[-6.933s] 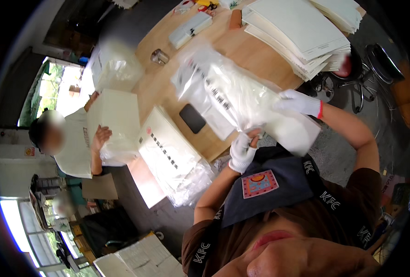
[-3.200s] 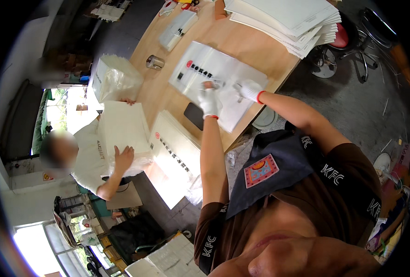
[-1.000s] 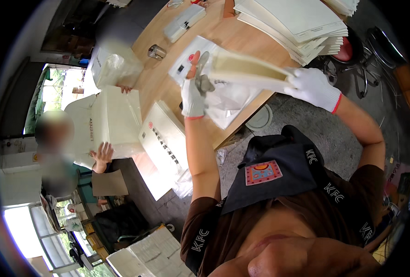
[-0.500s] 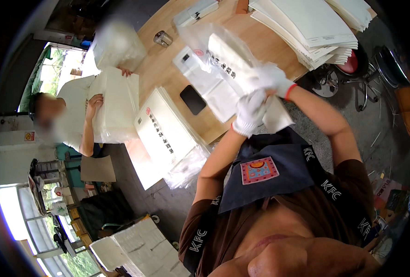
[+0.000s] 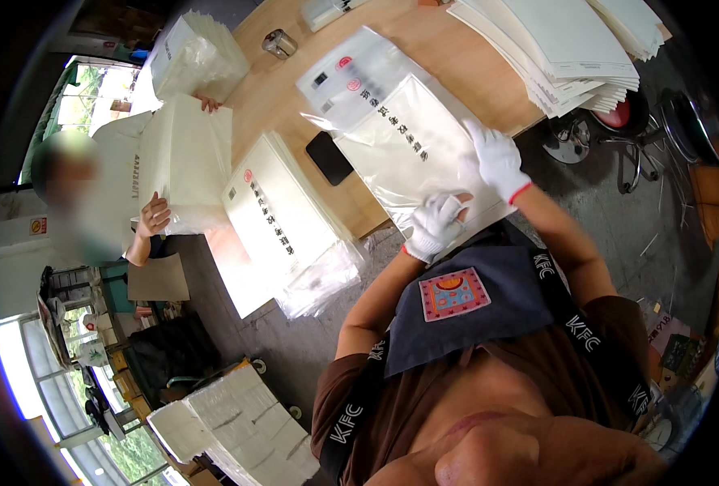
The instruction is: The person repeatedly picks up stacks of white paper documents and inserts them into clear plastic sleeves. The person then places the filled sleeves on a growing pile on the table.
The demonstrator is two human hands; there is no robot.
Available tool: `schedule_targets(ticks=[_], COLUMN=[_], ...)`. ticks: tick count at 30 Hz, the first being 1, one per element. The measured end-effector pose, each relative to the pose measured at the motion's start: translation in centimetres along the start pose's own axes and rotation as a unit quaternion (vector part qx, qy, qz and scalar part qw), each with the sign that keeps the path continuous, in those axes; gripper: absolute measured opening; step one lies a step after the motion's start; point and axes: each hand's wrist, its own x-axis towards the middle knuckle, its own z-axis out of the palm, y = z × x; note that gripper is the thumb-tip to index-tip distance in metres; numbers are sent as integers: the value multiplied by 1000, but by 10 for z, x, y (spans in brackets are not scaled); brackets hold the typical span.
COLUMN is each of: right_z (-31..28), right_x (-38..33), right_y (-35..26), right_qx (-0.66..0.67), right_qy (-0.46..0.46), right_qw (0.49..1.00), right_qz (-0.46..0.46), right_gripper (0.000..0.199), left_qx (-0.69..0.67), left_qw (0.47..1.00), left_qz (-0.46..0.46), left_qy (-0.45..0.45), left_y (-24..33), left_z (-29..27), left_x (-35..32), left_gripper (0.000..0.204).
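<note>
A cream paper envelope (image 5: 400, 134) with a dark column of print and a red round mark lies flat in a clear plastic bag (image 5: 448, 101) on the table before me. My left hand (image 5: 436, 223), in a white glove with bare fingertips, has its fingers curled at the bag's near edge. Along the right edge my right hand (image 5: 497, 162), also gloved, lies with fingers stretched out and slightly blurred. More clear plastic bags (image 5: 327, 77) show beneath the envelope's far end. To the left is a stack of similar envelopes (image 5: 266, 211) with plastic bags hanging off its near end.
A black phone (image 5: 329, 159) lies between the two piles, and a metal tin (image 5: 278, 44) stands farther back. Large paper stacks (image 5: 554, 49) fill the far right corner. At left a person's hand (image 5: 155, 214) holds a bundle of paper (image 5: 185, 154). Stools (image 5: 610, 121) stand right of the table.
The envelope, earlier raised and bent in the bag, now lies flat on the table. My hands have come apart, the right spreading along the edge. The co-worker's near hand has moved lower.
</note>
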Motion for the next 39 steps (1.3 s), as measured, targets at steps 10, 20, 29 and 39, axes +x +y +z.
schedule_targets(ticks=[10,20,29,39], right_z=[-61,-70,-31,56], right_x=[-60,-79,-103,-39], right_y=[-6,1,72,-23], right_qx=[6,69,89,651], right_qy=[-265,-248,-337,-420], right_qw=[962,962,936,589], right_qz=[-68,-86,48,232], right_gripper=[25,23,28,40], left_qx=[167,52,-347,-255], left_qw=[927,943,680,742], left_qz=[-302,-305,-618,-530], left_qy=[148,123,186,322], left_y=[-24,-2,-12,-27], left_z=[-52,-50,-26,-91], left_x=[-109,-121,-194,-116], left_gripper=[17,19,32,53])
